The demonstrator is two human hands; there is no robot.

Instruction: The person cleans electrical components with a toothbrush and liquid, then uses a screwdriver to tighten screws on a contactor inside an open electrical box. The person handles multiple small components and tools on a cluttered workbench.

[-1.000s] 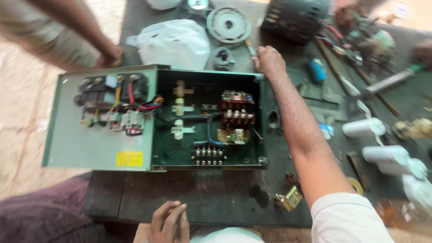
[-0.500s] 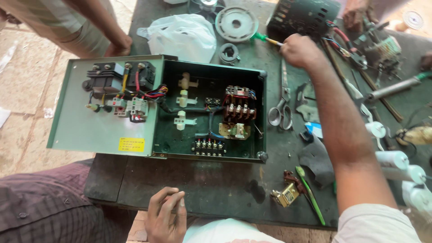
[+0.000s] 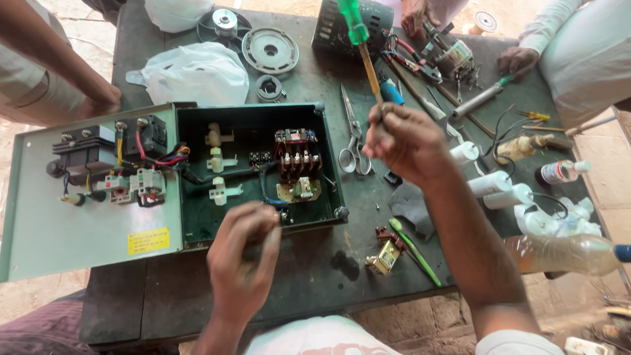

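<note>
Raising the green-handled screwdriver (image 3: pixel 365 56) I just fetched from the table's far side.
My right hand (image 3: pixel 404 141) now grips its shaft; my left hand (image 3: pixel 243 260), pinched shut, has risen over the open green switch box (image 3: pixel 256 167).

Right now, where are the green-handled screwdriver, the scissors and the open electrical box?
green-handled screwdriver (image 3: pixel 353 20): head view, on its green handle above the right hand (image 3: pixel 404 141).
scissors (image 3: pixel 353 141): head view, on the blades near the pivot.
open electrical box (image 3: pixel 197 177): head view, on its dark inner floor.
</note>
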